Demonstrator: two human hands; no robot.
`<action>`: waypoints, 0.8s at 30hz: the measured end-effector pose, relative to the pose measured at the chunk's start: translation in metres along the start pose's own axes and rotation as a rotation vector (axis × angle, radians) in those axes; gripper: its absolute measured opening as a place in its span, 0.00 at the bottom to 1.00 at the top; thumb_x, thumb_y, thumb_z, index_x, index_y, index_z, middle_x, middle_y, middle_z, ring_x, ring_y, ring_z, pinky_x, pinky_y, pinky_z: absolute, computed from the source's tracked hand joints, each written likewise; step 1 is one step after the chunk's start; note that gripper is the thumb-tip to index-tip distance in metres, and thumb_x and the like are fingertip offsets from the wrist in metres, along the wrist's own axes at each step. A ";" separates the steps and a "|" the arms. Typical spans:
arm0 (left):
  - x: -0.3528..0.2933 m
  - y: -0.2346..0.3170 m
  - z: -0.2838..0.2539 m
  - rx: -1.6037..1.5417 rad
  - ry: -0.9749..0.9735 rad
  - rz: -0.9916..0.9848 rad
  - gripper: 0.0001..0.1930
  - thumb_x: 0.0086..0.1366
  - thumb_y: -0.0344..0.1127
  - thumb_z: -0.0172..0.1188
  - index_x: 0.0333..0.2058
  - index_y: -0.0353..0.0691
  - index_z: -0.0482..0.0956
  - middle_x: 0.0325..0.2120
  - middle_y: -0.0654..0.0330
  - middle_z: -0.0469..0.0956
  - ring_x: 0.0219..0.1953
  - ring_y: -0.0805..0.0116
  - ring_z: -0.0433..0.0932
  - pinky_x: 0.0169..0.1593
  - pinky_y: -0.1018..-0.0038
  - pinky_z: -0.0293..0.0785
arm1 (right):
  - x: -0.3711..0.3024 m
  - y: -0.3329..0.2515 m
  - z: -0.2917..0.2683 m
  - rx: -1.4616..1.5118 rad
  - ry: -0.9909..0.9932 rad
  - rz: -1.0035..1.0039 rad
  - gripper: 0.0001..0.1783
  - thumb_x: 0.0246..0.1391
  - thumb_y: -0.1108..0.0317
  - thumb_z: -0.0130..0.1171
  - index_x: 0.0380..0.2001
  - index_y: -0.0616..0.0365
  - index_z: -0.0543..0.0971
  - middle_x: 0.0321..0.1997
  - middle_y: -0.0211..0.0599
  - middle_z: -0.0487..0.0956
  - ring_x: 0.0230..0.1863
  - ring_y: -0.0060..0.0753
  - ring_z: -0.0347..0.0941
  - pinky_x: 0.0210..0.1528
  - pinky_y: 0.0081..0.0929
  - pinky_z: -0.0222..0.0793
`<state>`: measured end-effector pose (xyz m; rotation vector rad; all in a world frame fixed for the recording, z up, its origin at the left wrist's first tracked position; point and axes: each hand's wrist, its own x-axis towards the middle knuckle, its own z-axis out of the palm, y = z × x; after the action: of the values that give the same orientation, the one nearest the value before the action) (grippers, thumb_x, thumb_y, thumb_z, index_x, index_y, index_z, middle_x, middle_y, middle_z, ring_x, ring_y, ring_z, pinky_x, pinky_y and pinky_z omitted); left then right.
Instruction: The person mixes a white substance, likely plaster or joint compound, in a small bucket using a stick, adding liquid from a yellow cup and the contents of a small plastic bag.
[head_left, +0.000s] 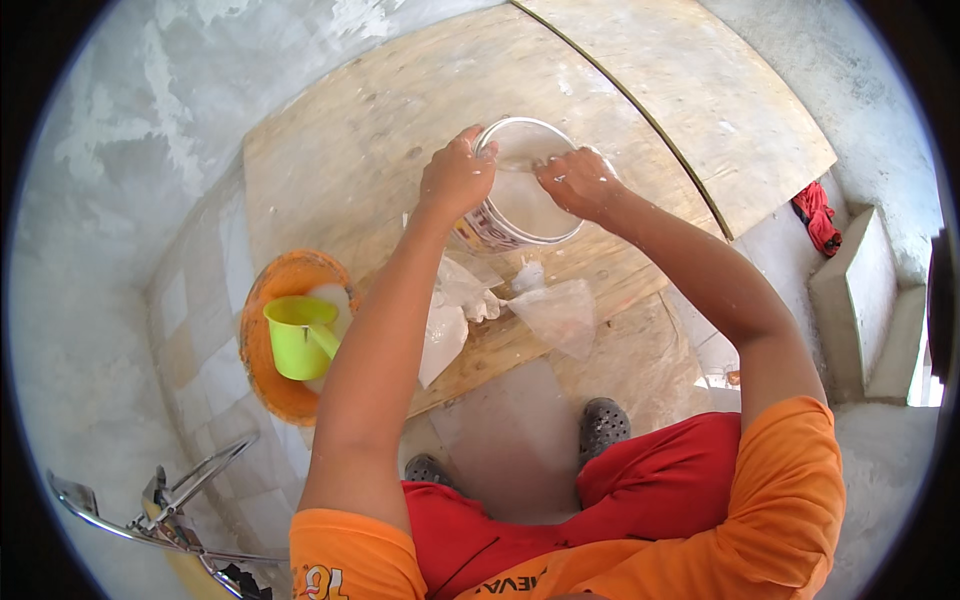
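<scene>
orange basin (252, 335), left, green dipper (290, 350) inside; left hand (460, 177), clasping the left rim of a white bucket (487, 228), far on a wooden board (340, 170); clear plastic bag (562, 318), nearer; right hand (580, 183), fingers curled at the bucket's mouth, anything held cannot be told.

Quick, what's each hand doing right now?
Left hand: closed on the rim of the bucket.
Right hand: fingers curled closed at the bucket; can't tell whether it holds anything.

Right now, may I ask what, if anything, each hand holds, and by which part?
The left hand holds the white bucket by its rim's left side; whether the right hand, over the bucket's mouth, grips anything is unclear.
</scene>
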<state>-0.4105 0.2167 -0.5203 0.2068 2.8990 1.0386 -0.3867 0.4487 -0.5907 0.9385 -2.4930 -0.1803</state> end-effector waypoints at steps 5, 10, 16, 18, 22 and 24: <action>0.002 -0.005 0.000 0.053 -0.063 -0.049 0.26 0.72 0.48 0.56 0.65 0.48 0.76 0.52 0.45 0.84 0.57 0.45 0.80 0.64 0.55 0.72 | 0.014 -0.026 -0.038 0.318 -0.554 0.237 0.10 0.59 0.63 0.63 0.42 0.53 0.85 0.42 0.43 0.86 0.48 0.51 0.83 0.49 0.43 0.79; -0.009 -0.003 -0.020 0.219 -0.193 -0.131 0.28 0.72 0.41 0.53 0.69 0.47 0.68 0.52 0.47 0.84 0.53 0.49 0.84 0.53 0.58 0.83 | 0.020 -0.017 -0.063 0.488 -0.359 0.421 0.11 0.61 0.61 0.65 0.42 0.54 0.86 0.47 0.45 0.85 0.53 0.52 0.81 0.54 0.43 0.77; -0.031 -0.045 -0.049 -0.511 -0.446 -0.292 0.33 0.72 0.33 0.51 0.74 0.41 0.57 0.57 0.46 0.77 0.48 0.53 0.86 0.39 0.60 0.91 | 0.020 0.004 -0.062 0.700 -0.072 0.625 0.16 0.63 0.61 0.66 0.49 0.58 0.86 0.52 0.49 0.84 0.53 0.47 0.81 0.54 0.41 0.78; -0.046 -0.057 -0.052 -0.582 -0.391 -0.234 0.33 0.73 0.32 0.51 0.74 0.39 0.55 0.57 0.45 0.76 0.48 0.52 0.85 0.41 0.57 0.91 | 0.023 0.002 -0.060 0.818 -0.065 0.619 0.16 0.65 0.62 0.65 0.50 0.60 0.86 0.52 0.49 0.84 0.54 0.43 0.81 0.52 0.39 0.80; -0.075 -0.065 -0.085 -0.465 -0.038 -0.144 0.32 0.72 0.27 0.48 0.74 0.45 0.59 0.52 0.45 0.81 0.42 0.52 0.87 0.39 0.60 0.90 | 0.046 -0.024 -0.080 1.271 -0.011 0.741 0.17 0.68 0.64 0.63 0.53 0.63 0.83 0.44 0.44 0.85 0.47 0.32 0.84 0.44 0.30 0.86; -0.099 -0.053 -0.128 -0.362 0.051 -0.090 0.30 0.74 0.28 0.49 0.74 0.46 0.60 0.51 0.45 0.82 0.43 0.54 0.86 0.38 0.62 0.89 | 0.074 -0.046 -0.101 1.292 0.082 0.646 0.18 0.68 0.66 0.62 0.57 0.63 0.81 0.42 0.42 0.86 0.43 0.31 0.86 0.43 0.29 0.86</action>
<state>-0.3310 0.0816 -0.4548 0.0320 2.6678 1.5409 -0.3608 0.3703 -0.4867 0.3969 -2.5073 1.7594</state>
